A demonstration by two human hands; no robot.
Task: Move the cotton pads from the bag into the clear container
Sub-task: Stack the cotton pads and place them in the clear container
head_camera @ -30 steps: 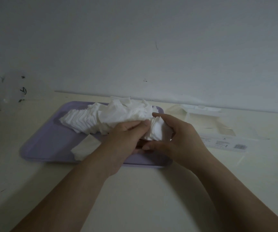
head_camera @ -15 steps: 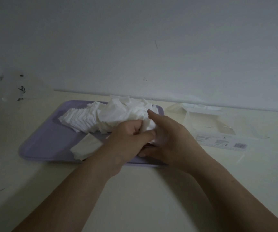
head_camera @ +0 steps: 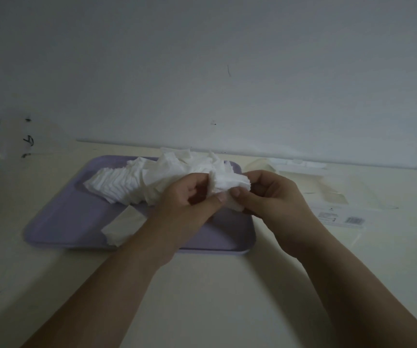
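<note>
Dozens of cotton pads (head_camera: 127, 179) lie fanned in a loose white pile on the lilac tray (head_camera: 59, 222), just beyond and to the left of the left hand (head_camera: 187, 197). They are out of the bag (head_camera: 340, 217) but, by my reading, none has reached the clear container (head_camera: 300, 184). I have both hands closed on a small stack (head_camera: 227, 183) held above the tray: the left hand's thumb and curled fingers pinch its left end, and the right hand (head_camera: 272, 194) pinches its right end, thumb on the near edge. A further short stack (head_camera: 119, 227) rests on the tray beside the left wrist. The flat, labelled bag lies on the worktop (head_camera: 215, 297) to the right of the right hand. The pale, clear-walled box I take for the container sits just beyond the bag, near that hand; I cannot tell whether it holds any pads. I judge the emptying done and the loading barely begun, since the held stack, the pile and the short stack all have to go rightward past the right hand.
</note>
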